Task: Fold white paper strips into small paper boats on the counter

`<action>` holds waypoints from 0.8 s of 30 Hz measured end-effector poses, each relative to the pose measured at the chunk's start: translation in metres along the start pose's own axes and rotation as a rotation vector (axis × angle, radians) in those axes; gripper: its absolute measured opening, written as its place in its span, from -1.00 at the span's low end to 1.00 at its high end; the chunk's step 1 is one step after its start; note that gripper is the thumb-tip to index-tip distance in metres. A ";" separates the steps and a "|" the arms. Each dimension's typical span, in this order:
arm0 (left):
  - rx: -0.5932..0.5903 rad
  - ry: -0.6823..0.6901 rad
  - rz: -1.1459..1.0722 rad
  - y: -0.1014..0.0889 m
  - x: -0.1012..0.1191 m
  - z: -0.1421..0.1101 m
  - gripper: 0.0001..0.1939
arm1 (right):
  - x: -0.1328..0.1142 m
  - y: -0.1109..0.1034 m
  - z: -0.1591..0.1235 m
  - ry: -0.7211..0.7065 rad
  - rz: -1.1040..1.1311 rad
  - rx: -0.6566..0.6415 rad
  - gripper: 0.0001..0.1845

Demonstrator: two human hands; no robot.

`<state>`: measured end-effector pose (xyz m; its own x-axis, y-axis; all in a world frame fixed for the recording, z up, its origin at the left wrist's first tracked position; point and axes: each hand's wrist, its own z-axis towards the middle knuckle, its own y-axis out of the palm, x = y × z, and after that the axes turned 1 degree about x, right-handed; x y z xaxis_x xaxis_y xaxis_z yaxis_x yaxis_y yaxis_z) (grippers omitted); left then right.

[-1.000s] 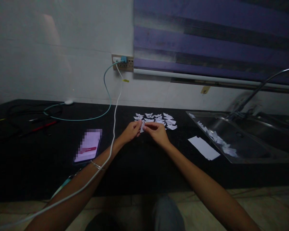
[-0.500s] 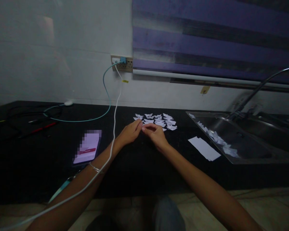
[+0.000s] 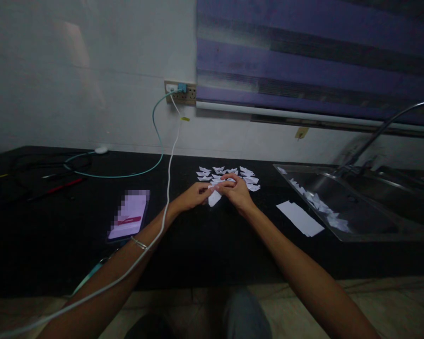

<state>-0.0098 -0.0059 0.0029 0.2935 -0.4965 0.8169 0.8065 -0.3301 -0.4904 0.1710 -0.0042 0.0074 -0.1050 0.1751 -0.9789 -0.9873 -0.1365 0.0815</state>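
Observation:
Between my two hands is a small folded piece of white paper [image 3: 215,199], its lower part pointing down toward me. My left hand [image 3: 195,196] pinches it from the left, fingers closed. From the right, my right hand [image 3: 236,192] grips it between thumb and fingers. Right behind my hands, several white folded paper boats [image 3: 249,180] stand in rows on the black countertop [image 3: 205,249]; my fingers hide some of them.
A stack of white paper sheets [image 3: 299,218] lies right of my hands, by a metal sink [image 3: 363,226] with more folded paper along its rim. On the left lie a phone [image 3: 129,216] and a red pen [image 3: 64,186]. A white cable [image 3: 168,183] crosses over my left forearm.
The folded paper, mostly hidden between my fingers before, now shows below them. My right hand has turned, its fingers lifted over the paper; my left hand has shifted slightly.

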 end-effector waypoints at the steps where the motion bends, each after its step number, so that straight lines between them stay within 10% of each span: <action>1: -0.033 -0.017 -0.032 0.000 0.002 -0.001 -0.52 | 0.001 0.000 0.001 -0.015 -0.004 -0.006 -0.52; 6: -0.164 -0.052 -0.024 0.004 0.005 -0.001 -0.37 | 0.005 0.000 0.004 -0.092 -0.099 0.036 -0.56; 14: 0.347 -0.058 0.196 0.010 -0.011 0.008 -0.52 | 0.016 0.010 -0.006 -0.398 -0.603 0.124 -0.66; 24: 0.275 -0.099 0.178 0.013 -0.010 0.007 -0.50 | 0.017 0.019 -0.019 -0.544 -0.849 0.117 -0.56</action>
<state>0.0012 0.0007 -0.0094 0.4796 -0.4418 0.7581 0.8425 -0.0096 -0.5386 0.1528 -0.0227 -0.0117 0.6253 0.5941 -0.5060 -0.7634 0.3311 -0.5546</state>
